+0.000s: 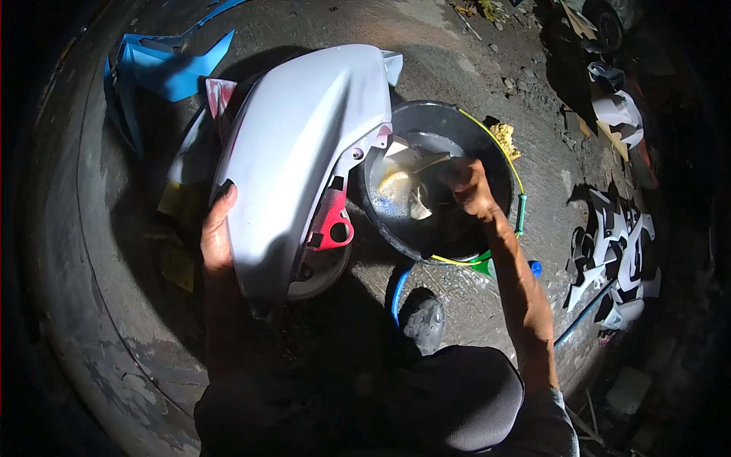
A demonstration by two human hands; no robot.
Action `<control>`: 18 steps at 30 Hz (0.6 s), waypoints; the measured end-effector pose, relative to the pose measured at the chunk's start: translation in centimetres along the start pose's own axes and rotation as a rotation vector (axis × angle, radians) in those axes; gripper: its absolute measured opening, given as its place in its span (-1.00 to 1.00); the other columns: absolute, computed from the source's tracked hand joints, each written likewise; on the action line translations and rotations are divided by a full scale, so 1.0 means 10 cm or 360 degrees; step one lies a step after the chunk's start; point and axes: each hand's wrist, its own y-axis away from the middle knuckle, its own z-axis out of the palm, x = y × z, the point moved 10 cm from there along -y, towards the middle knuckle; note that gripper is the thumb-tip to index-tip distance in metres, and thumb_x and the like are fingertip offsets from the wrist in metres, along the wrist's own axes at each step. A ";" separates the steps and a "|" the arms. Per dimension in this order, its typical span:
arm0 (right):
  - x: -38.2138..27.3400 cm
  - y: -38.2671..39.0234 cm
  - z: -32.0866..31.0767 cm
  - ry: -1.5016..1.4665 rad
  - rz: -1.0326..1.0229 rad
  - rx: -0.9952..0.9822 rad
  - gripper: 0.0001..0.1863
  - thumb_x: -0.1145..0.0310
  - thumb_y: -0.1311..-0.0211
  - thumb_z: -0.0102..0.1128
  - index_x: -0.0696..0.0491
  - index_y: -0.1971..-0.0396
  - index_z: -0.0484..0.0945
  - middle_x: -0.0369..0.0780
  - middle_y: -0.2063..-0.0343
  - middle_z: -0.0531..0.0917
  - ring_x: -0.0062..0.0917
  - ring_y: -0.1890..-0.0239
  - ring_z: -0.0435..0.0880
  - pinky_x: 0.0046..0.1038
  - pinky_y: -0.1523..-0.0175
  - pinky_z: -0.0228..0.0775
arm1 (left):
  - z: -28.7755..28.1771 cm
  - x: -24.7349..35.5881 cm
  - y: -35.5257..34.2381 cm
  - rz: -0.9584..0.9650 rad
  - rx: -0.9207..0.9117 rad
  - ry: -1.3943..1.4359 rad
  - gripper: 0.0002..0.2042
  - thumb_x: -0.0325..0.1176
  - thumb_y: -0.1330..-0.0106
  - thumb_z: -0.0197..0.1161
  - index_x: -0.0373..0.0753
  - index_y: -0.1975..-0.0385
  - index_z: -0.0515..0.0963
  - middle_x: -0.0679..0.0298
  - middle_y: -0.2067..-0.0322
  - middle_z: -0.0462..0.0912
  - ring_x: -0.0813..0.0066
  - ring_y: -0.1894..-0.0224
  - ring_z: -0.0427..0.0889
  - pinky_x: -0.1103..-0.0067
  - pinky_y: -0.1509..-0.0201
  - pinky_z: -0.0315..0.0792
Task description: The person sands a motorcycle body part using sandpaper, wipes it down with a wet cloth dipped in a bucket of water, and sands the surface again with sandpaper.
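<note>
A large white body panel (304, 129), like a motorcycle fairing, lies tilted in front of me on the left. Red paint shows on its bracket with a round hole (332, 222). My left hand (218, 232) grips the panel's left edge, with the thumb on top and the other fingers hidden beneath. Over the black bucket (373, 217) to the right, my right hand (472, 190) is curled closed, its fingertips shadowed and slightly blurred. Whatever it holds cannot be made out. Pale pieces (397, 183) sit in the bucket's sudsy water.
A round white container (320, 273) is partly under the panel. Blue panels (171, 65) lie at the far left, and several white and black parts (620, 247) at the right. A yellow sponge-like lump (505, 141) sits beside the bucket. A blue hose (399, 293) runs near my foot.
</note>
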 end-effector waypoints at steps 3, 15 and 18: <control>0.10 0.04 -0.32 0.0905 0.0263 0.0001 -0.55 0.79 0.15 0.18 0.13 0.18 0.40 -0.22 0.26 0.57 -0.54 0.22 0.54 -0.50 0.12 0.40 | 0.16 -0.12 -0.11 -0.0074 -0.0094 0.0061 -0.54 -0.27 -0.28 0.11 -0.38 -0.12 0.29 0.09 0.00 0.48 0.27 -0.04 0.48 0.39 -0.12 0.35; -1.10 0.36 -0.16 -0.0325 0.0246 -0.0082 -0.90 0.61 -0.05 0.15 0.20 0.38 0.55 -0.28 0.47 0.60 -0.69 0.42 0.52 -0.60 0.30 0.38 | 0.16 -0.08 -0.04 -0.0111 -0.0112 0.0022 -0.49 -0.25 -0.29 0.10 -0.39 -0.17 0.22 0.05 -0.06 0.43 0.23 -0.09 0.45 0.35 -0.17 0.32; -1.17 0.36 -0.18 -0.0627 0.0307 -0.0134 -0.84 0.60 -0.12 0.06 0.23 0.27 0.50 -0.23 0.41 0.60 -0.58 0.42 0.58 -0.55 0.24 0.43 | 0.10 -0.03 -0.03 -0.0080 -0.0129 0.0013 -0.49 -0.24 -0.29 0.10 -0.39 -0.16 0.22 0.05 -0.05 0.43 0.24 -0.09 0.44 0.36 -0.17 0.32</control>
